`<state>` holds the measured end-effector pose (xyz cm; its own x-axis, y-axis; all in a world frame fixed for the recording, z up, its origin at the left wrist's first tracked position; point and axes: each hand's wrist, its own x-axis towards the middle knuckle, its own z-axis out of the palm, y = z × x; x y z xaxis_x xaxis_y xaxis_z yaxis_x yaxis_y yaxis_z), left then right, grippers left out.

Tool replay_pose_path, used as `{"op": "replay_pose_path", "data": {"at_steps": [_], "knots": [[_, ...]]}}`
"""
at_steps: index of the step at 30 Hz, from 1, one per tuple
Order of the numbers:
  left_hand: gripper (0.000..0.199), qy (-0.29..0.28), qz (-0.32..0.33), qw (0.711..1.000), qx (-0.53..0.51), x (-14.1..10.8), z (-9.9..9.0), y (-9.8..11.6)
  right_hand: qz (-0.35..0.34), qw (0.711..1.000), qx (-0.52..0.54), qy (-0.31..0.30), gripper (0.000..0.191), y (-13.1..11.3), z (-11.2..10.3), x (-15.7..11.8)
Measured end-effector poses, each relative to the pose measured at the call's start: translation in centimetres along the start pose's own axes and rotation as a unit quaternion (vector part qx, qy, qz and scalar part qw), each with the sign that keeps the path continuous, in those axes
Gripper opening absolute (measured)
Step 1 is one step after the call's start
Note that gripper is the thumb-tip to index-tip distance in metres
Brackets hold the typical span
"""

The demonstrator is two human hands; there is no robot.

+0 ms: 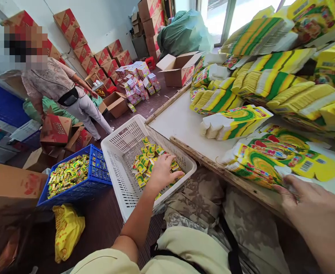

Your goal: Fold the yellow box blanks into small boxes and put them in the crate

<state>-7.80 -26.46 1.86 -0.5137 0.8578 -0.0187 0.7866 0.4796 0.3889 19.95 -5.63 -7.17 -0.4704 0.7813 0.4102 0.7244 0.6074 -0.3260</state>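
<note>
Over a white plastic basket (120, 192) my left hand (162, 170) hangs with its fingers apart, above or touching small yellow-and-green boxes (148, 154) heaped inside. Nothing shows in its grasp. My right hand (310, 205) is at the table's near edge, thumb and fingers closed on the edge of a flat yellow carton (313, 164). That carton lies on a fanned stack of flattened printed cartons (255, 163); the fingertips are partly hidden. A smaller bundle of cartons (236, 121) rests on the white tabletop (173, 121) farther in.
More carton stacks (273, 83) cover the table's far side. A blue crate (98, 167) of small yellow packs stands left of the basket, near a yellow bag (67, 232). Another person (67, 91) stands at the left among cardboard boxes (55, 129). An open box (178, 70) sits beyond the table.
</note>
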Motion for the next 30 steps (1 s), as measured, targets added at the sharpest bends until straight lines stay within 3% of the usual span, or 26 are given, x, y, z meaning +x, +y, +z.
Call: {"op": "replay_pose_path", "data": {"at_steps": [3, 11, 14, 17, 20, 23, 25, 26, 28, 30], "knots": [[0.052, -0.044, 0.030, 0.996, -0.071, -0.3, 1.9, 0.3, -0.023, 0.999, -0.039, 0.014, 0.041, 0.2, 0.8, -0.2], [0.054, -0.182, 0.166, 0.952, -0.180, 0.3, 5.9, 5.2, -0.055, 0.997, -0.038, 0.029, 0.040, -1.3, 1.0, 0.2], [0.051, -0.237, 0.153, 0.933, -0.223, 0.2, 7.1, 6.1, -0.056, 0.997, -0.037, 0.026, 0.038, -1.4, 1.2, 0.6], [0.053, -0.263, 0.107, 0.901, -0.329, -0.2, 8.9, 6.8, -0.010, 0.999, -0.009, 0.038, 0.038, -2.3, -0.2, 0.4], [0.077, -0.236, 0.037, 0.823, -0.516, -0.3, 10.3, 8.3, 0.040, 0.996, 0.063, 0.057, 0.040, -4.1, -2.1, -0.9], [0.075, -0.169, -0.026, 0.680, -0.713, 0.0, 10.4, 10.7, 0.002, 0.982, 0.188, 0.010, 0.030, -5.9, -3.1, -2.9], [0.065, -0.129, -0.054, 0.588, -0.796, 0.3, 9.9, 12.4, -0.008, 0.948, 0.315, -0.041, 0.027, -6.9, -3.1, -4.3], [0.063, -0.107, -0.068, 0.560, -0.819, 0.5, 9.7, 13.1, 0.003, 0.924, 0.376, -0.062, 0.030, -7.4, -3.1, -5.0], [0.058, -0.052, -0.095, 0.535, -0.838, 0.6, 9.4, 14.1, 0.039, 0.875, 0.473, -0.091, 0.037, -8.4, -2.9, -6.0], [0.056, 0.007, -0.114, 0.532, -0.839, 0.6, 9.5, 14.5, 0.064, 0.842, 0.525, -0.109, 0.043, -9.2, -2.8, -6.6]]}}
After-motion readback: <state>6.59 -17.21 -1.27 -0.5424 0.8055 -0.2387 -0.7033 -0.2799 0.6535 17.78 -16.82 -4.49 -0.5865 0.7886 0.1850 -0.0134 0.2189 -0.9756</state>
